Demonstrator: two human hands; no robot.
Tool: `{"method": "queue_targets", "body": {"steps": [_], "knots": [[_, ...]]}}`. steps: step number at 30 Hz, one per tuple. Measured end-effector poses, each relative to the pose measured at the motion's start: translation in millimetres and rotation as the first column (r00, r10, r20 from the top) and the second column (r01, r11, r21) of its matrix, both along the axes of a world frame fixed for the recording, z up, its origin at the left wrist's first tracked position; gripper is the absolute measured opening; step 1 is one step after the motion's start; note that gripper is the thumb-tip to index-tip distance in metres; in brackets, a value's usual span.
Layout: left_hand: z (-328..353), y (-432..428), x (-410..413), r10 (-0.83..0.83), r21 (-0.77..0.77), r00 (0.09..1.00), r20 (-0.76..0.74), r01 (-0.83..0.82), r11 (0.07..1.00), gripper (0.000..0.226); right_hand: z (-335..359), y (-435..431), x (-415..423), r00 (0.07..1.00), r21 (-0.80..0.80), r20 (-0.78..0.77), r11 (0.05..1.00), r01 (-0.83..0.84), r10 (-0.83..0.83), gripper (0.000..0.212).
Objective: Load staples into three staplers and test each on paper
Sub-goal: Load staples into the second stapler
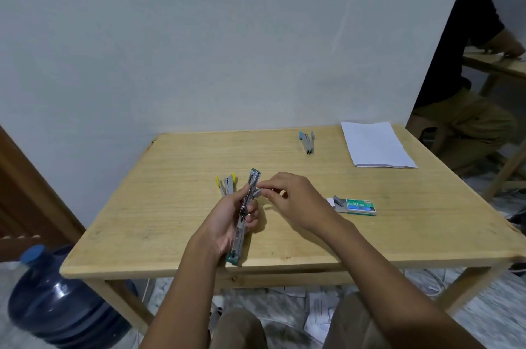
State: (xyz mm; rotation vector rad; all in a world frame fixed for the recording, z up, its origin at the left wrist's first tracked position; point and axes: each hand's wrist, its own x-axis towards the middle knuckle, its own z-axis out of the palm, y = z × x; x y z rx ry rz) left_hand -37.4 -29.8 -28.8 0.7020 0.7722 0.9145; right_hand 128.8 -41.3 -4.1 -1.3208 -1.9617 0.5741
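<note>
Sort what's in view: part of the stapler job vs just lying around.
Job: green stapler gripped in the left hand; staples pinched by the right hand; yellow stapler; blue stapler; staple box; paper.
Lying about: water jug; paper scraps on the floor; second person at another table.

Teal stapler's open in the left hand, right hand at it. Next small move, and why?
Likely: ease the small grey strip down into the magazine, then let go. The left hand grips the teal plastic stapler swung open, and the right hand pinches the strip against its upper half. Whether it is seated yet cannot be told.
</note>
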Motion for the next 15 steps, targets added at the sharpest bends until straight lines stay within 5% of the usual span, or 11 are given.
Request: {"method": "queue_targets", "body": {"steps": [15], "knots": [[-3.9,6.2,-0.6,-0.025,-0.013,0.998,0.064,0.026,1.0,0.045,0.9,3.8,-13.4,0.998,-0.019,0.062,1.0,0.013,-0.012,0.024]]}}
